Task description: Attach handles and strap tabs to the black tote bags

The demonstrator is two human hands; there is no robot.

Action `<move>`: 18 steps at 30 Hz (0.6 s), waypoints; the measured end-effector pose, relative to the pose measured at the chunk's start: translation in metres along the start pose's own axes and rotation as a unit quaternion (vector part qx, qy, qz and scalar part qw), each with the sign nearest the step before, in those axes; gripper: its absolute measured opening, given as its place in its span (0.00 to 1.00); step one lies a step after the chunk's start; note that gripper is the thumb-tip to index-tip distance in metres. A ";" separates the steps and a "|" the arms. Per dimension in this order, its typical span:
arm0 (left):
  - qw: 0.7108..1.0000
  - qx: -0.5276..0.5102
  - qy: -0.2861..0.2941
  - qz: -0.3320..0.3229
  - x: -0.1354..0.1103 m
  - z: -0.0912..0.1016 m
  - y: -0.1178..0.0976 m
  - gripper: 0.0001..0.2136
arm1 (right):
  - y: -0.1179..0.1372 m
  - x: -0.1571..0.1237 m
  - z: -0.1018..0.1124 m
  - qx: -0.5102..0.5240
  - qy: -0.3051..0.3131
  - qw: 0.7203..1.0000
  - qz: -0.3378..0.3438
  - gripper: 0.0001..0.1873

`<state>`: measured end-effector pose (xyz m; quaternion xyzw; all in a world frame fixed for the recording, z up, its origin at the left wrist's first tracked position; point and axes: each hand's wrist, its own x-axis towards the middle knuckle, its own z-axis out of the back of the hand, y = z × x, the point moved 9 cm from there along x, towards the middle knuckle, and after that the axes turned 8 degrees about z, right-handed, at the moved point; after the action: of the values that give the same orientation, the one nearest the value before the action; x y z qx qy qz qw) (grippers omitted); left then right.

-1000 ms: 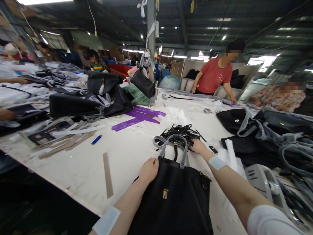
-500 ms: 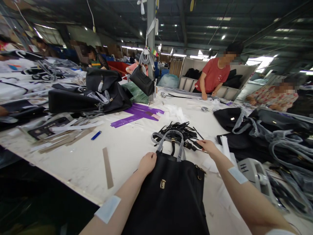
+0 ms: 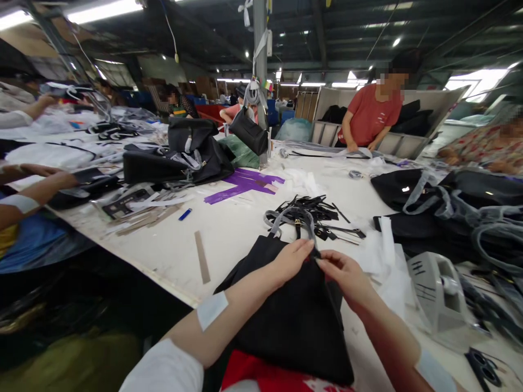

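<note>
A black handbag (image 3: 294, 326) leans against the near edge of the table, its plain side toward me. Its handles (image 3: 278, 220), wrapped in clear plastic, stand up at the top. My left hand (image 3: 292, 260) is closed on the bag's upper edge near the foot of one handle. Close beside it, the fingers of my right hand (image 3: 341, 272) pinch at the top right corner of the bag. Whatever small part lies between the fingertips is hidden. Just beyond the handles is a pile of thin black straps (image 3: 310, 212).
A white tape dispenser (image 3: 435, 288) and black bags (image 3: 396, 190) are on the right. Left are more black bags (image 3: 192, 152), purple strips (image 3: 241, 185), a blue cutter (image 3: 185, 214) and a grey strip (image 3: 201, 257). A co-worker's arms (image 3: 36, 190) reach in at far left.
My right hand has come from the strap pile to the bag's top edge. My left hand has slid right along the edge. The bag has turned, and its gold lock no longer shows.
</note>
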<state>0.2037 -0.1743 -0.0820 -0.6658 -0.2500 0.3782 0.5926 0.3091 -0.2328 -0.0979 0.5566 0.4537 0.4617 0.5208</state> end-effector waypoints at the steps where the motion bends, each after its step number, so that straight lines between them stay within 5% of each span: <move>1: 0.999 -0.045 -0.011 0.014 0.000 0.001 0.001 0.15 | -0.005 -0.007 -0.013 -0.016 0.018 1.000 0.004 0.17; 6: 0.988 -0.115 -0.097 0.021 -0.009 0.031 -0.006 0.16 | -0.027 -0.025 -0.045 -0.094 0.110 0.989 0.020 0.11; 12: 0.995 -0.008 -0.104 -0.002 -0.023 0.067 -0.033 0.18 | 0.010 0.001 0.005 -0.378 -0.012 0.914 0.149 0.11; 16: 0.997 0.023 -0.063 0.023 -0.012 0.069 -0.035 0.15 | -0.004 0.041 0.015 -0.516 -0.001 0.850 0.105 0.14; 18: 0.997 0.024 -0.058 0.039 0.003 0.065 -0.034 0.13 | -0.024 0.066 0.011 -0.530 0.027 0.845 0.063 0.16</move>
<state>0.1575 -0.1276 -0.0495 -0.6379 -0.2487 0.4448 0.5774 0.3302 -0.1685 -0.1198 0.2101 0.1175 0.6788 0.6938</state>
